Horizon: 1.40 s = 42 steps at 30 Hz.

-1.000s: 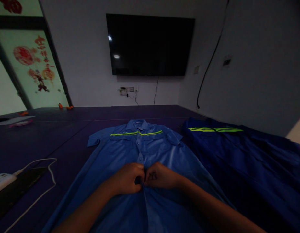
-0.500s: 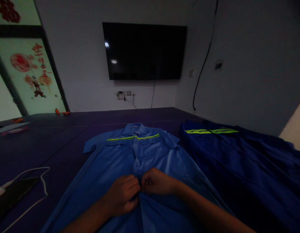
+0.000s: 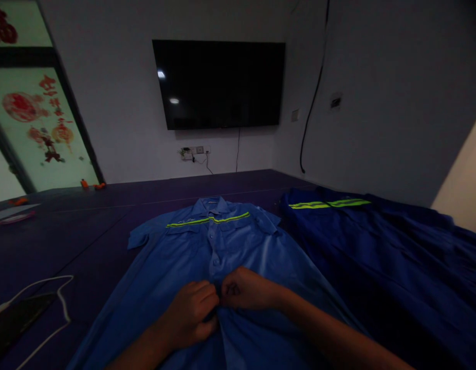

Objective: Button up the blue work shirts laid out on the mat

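A blue short-sleeved work shirt (image 3: 238, 246) with a yellow-green reflective stripe lies face up, its collar pointing away from me. Both hands meet at its front placket, below the buttons that show. My left hand (image 3: 195, 311) has its fingers curled on the left side of the placket, gripping the cloth. Close beside it, my right hand (image 3: 245, 290) pinches the opposite edge of the front. The fingertips and whatever button lies between them are hidden.
A darker blue garment (image 3: 346, 246) with a similar stripe lies to the right. At the left, a white cable (image 3: 64, 303) runs by a dark flat object (image 3: 25, 318). The purple surface (image 3: 107, 226) reaches the wall, where a television (image 3: 222, 85) hangs.
The view has turned slightly, so the room and shirt sit a little further left. Both hands keep nearly the same hold on the shirt front.
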Motion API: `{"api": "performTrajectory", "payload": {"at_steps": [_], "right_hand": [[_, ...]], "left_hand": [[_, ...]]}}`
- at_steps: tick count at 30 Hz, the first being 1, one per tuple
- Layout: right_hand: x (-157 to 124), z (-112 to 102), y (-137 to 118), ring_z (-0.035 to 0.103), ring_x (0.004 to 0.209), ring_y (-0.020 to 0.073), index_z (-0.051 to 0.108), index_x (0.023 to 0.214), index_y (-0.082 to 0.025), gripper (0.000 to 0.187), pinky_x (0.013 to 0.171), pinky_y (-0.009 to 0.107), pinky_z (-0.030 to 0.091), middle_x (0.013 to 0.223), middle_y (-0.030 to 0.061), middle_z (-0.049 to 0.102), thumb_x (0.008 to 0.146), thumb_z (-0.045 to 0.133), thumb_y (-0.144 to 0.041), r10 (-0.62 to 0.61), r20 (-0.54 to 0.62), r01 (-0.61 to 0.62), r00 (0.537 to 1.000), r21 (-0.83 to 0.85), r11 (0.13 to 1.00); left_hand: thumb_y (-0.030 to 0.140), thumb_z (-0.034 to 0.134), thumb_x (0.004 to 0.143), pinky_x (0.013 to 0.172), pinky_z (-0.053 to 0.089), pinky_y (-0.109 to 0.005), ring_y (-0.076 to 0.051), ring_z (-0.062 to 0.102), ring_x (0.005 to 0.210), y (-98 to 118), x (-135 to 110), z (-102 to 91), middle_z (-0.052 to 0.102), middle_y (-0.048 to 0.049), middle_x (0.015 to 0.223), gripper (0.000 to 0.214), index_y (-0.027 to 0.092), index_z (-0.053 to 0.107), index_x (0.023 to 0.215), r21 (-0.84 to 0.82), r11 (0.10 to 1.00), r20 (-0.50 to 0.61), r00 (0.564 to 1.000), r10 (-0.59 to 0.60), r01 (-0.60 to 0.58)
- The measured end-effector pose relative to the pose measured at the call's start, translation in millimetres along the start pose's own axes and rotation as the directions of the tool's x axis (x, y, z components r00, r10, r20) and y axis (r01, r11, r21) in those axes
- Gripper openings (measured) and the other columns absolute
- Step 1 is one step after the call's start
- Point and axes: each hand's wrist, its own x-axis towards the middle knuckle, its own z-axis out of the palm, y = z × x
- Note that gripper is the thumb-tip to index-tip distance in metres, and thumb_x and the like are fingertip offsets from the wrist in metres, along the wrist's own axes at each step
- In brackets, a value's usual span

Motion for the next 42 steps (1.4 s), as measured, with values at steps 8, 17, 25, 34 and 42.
{"api": "performTrajectory", "payload": {"at_steps": [8,17,25,34,42], "right_hand": [[0.0,0.4,-1.5,0.052,0.053,0.0081,0.063,0.074,-0.012,0.009,0.048,0.016,0.036,0.059,-0.0024,0.058,0.070,0.057,-0.019,0.012,0.010,-0.013,1.000,0.070,0.997],[0.1,2.9,-5.1,0.050,0.052,0.0072,0.063,0.069,-0.012,0.007,0.047,0.015,0.035,0.058,-0.0028,0.058,0.065,0.059,-0.016,0.013,-0.053,-0.008,0.998,0.100,0.995],[-1.3,0.5,-2.5,0.051,0.052,0.0075,0.066,0.074,-0.013,0.016,0.047,0.015,0.036,0.059,-0.0019,0.060,0.063,0.054,-0.012,0.009,-0.040,-0.004,0.999,0.126,0.992],[-1.4,-0.5,1.5,0.049,0.050,0.0065,0.067,0.072,-0.013,0.018,0.045,0.014,0.035,0.058,-0.0023,0.060,0.059,0.053,-0.011,0.033,-0.072,-0.029,0.997,0.061,0.998],[-2.5,-3.1,0.5,0.050,0.051,0.0070,0.066,0.072,-0.013,0.017,0.045,0.014,0.035,0.059,-0.0021,0.060,0.060,0.055,-0.011,0.026,-0.032,-0.024,0.999,0.068,0.997]], "left_hand": [[0.013,0.049,0.068,0.053,0.029,-0.026,-0.013,0.045,0.062,-1.0,0.5,-1.1,0.053,-0.0007,0.067,0.007,0.018,0.045,0.068,0.011,1.000,0.034,0.999,0.003,-0.004],[0.020,0.057,0.071,0.054,0.029,-0.026,-0.013,0.045,0.064,-5.6,-0.7,-0.1,0.054,-0.0006,0.069,0.009,0.017,0.048,0.072,0.026,0.999,0.069,0.997,-0.033,0.031],[0.022,0.048,0.081,0.051,0.027,-0.027,-0.013,0.046,0.059,-7.8,-5.3,1.9,0.053,0.0001,0.062,0.011,0.017,0.049,0.071,0.123,0.991,0.080,0.996,0.046,-0.055],[0.022,0.041,0.084,0.051,0.029,-0.027,-0.012,0.046,0.057,-8.5,-5.9,2.6,0.053,-0.0010,0.062,0.017,0.017,0.050,0.070,0.091,0.994,0.052,0.997,0.055,-0.060],[0.022,0.042,0.083,0.051,0.029,-0.026,-0.013,0.046,0.056,-9.2,-5.8,4.7,0.053,-0.0009,0.059,0.017,0.017,0.050,0.068,0.092,0.994,0.039,0.998,0.051,-0.054]]}}
